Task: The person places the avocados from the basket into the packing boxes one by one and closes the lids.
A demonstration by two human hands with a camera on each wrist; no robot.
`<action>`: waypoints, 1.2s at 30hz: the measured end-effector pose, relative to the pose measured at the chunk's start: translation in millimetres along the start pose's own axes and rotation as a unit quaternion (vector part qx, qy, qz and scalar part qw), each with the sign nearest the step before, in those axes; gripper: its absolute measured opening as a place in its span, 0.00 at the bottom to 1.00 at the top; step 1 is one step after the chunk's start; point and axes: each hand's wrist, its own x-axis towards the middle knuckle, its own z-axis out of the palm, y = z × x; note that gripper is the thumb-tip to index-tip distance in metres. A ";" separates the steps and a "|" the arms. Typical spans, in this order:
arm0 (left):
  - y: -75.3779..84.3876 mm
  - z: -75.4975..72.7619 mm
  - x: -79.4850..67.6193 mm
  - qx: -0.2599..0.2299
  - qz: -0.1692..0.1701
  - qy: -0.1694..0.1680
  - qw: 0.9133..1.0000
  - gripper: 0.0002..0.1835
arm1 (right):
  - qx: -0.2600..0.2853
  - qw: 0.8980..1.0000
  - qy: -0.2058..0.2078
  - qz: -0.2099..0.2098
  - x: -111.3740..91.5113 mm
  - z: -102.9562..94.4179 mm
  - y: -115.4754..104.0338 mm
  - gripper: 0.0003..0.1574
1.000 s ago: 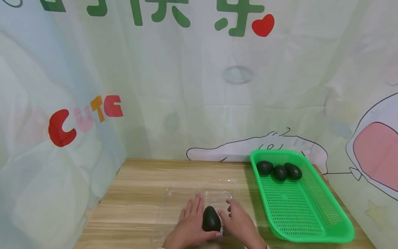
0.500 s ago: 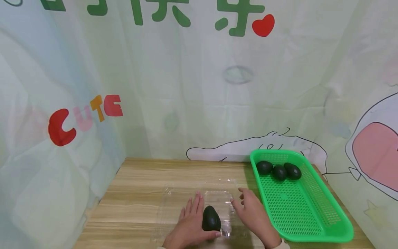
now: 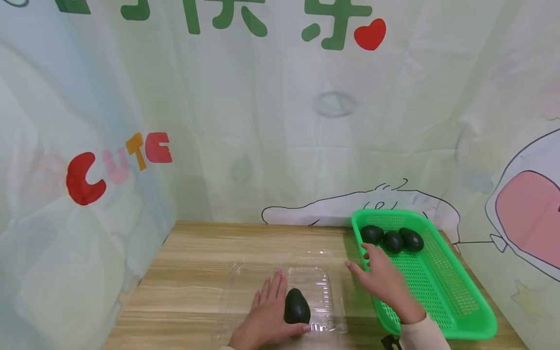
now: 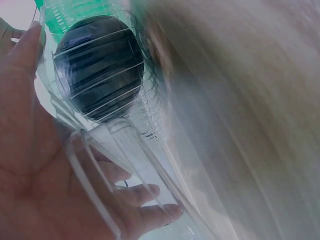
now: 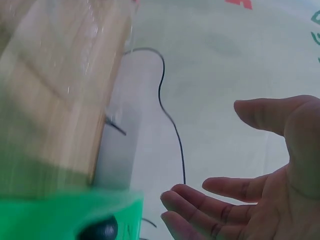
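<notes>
A dark avocado sits in the clear plastic clamshell box on the table. Beside it lies my left hand, fingers straight over the box's lid side, thumb along the fruit's near end. In the left wrist view that avocado shows through the ribbed plastic, with the left palm against the box. My right hand hovers over the left rim of the green basket, fingers spread and holding nothing. Three more avocados lie at the basket's far end, just beyond its fingers.
The wooden table ends at a printed cloth backdrop. Cloth also hangs along the left and right sides. The basket's raised rim stands at the right of the table. A dark strap-like item shows by the right sleeve.
My right hand has moved away from the avocado in the box, rightward and forward to the basket. The left hand and that avocado have stayed in place.
</notes>
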 end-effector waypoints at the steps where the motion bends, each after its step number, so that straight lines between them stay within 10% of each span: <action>1: 0.1 -0.2 -0.1 0.000 -0.001 -0.001 1.000 0.71 | -0.007 1.000 0.006 -0.006 2.0 -2.3 2.8 0.45; 36: 1.1 -1.7 -1.7 -0.010 0.002 -0.005 1.000 0.71 | -0.159 0.986 -0.036 0.017 56.9 -46.0 108.3 0.52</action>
